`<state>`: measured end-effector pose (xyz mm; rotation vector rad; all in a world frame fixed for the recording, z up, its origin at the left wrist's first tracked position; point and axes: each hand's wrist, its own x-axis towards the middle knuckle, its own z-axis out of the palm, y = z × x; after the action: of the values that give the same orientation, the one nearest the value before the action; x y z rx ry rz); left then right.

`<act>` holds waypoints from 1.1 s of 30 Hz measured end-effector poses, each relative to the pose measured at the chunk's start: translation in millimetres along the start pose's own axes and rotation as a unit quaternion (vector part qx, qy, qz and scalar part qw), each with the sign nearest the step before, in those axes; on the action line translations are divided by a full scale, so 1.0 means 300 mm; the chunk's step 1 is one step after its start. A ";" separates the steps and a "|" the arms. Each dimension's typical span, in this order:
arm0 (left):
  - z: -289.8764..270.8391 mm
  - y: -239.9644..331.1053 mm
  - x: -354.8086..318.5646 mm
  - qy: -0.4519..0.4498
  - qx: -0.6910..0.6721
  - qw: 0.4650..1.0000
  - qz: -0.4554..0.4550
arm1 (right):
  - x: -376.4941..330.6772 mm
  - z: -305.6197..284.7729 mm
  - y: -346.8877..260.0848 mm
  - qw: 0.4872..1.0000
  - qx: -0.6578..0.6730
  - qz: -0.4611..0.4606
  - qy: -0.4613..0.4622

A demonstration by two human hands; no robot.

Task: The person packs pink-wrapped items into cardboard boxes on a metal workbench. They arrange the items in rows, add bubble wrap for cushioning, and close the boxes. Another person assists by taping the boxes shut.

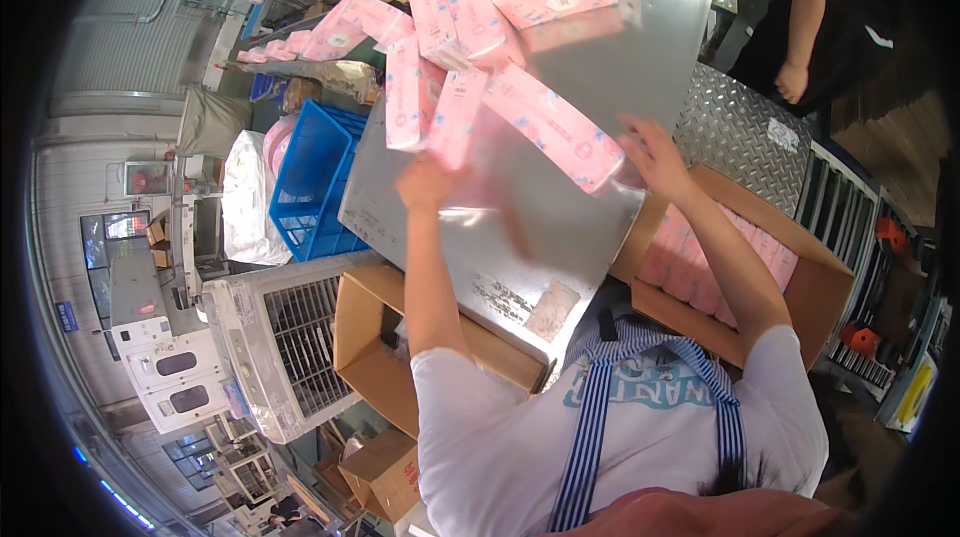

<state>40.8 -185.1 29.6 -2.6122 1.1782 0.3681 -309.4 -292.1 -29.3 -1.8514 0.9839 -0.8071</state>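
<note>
1. Left hand (428,182) grips pink tissue packs (440,122) held upright on the steel desk (560,227).
2. Right hand (655,152), right of that bundle, rests open-fingered on a long pink pack (560,127).
3. Right of the desk, a cardboard box (820,287) already holds pink packs; more remain on the desk behind the bundle.

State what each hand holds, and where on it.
Left hand grips the lower end of a pink tissue pack; right hand touches the long pack's lower end.
</note>
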 end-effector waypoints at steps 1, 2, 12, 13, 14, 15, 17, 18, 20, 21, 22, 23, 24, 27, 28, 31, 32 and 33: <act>-0.009 0.085 -0.027 -0.013 -0.021 0.999 0.033 | 0.097 0.042 0.063 0.992 0.083 0.079 -0.058; 0.017 0.109 -0.046 0.028 -0.111 0.990 0.082 | 0.164 0.096 0.109 0.966 0.170 0.155 -0.120; 0.357 0.255 -0.274 -0.168 -0.673 0.684 0.226 | -0.018 0.055 0.047 0.966 0.184 0.165 -0.076; 0.340 0.292 -0.346 -0.181 -0.665 0.685 0.237 | -0.090 -0.020 0.039 0.971 0.161 0.162 -0.073; 0.326 0.326 -0.413 -0.192 -0.658 0.685 0.247 | -0.156 -0.118 -0.057 0.968 0.187 0.150 -0.070; 0.309 0.374 -0.487 -0.200 -0.679 0.656 0.261 | -0.238 -0.202 -0.137 0.965 0.214 0.136 -0.063; 0.319 0.488 -0.588 -0.201 -0.657 0.641 0.342 | -0.469 -0.372 -0.067 0.980 0.144 0.137 0.005; 0.343 0.530 -0.633 -0.189 -0.613 0.657 0.395 | -0.588 -0.463 -0.034 0.993 -0.009 0.116 0.016; 0.449 0.601 -0.719 -0.212 -0.487 0.703 0.473 | -0.786 -0.592 -0.015 0.981 -0.089 0.174 -0.013; 0.498 0.644 -0.757 -0.192 -0.409 0.716 0.532 | -0.893 -0.604 0.005 0.977 -0.091 0.193 -0.004; 0.539 0.674 -0.772 -0.221 -0.379 0.727 0.528 | -0.994 -0.591 0.053 0.969 -0.058 0.240 0.015; 0.582 0.697 -0.766 -0.252 -0.347 0.736 0.524 | -1.048 -0.559 0.123 0.962 -0.068 0.263 0.017; 0.603 0.715 -0.751 -0.279 -0.312 0.745 0.520 | -1.068 -0.535 0.180 0.955 -0.078 0.284 0.019; 0.564 0.777 -0.678 -0.271 -0.146 0.838 0.450 | -0.970 -0.400 0.274 0.942 -0.029 0.332 0.035; 0.557 0.807 -0.664 -0.238 -0.061 0.877 0.413 | -0.958 -0.331 0.356 0.937 -0.015 0.344 0.053; 0.675 0.820 -0.584 -0.222 0.017 0.908 0.356 | -0.846 -0.174 0.450 0.915 -0.013 0.403 -0.004; 0.730 0.809 -0.561 -0.203 0.022 0.904 0.376 | -0.812 -0.144 0.462 0.911 -0.046 0.409 -0.039; 0.783 0.806 -0.537 -0.182 0.024 0.900 0.396 | -0.799 -0.115 0.489 0.908 -0.064 0.411 -0.056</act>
<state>-274.9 -151.2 -167.3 -1.7754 2.0002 0.9077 -497.4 -143.5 -180.2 -1.3489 1.5976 -0.1191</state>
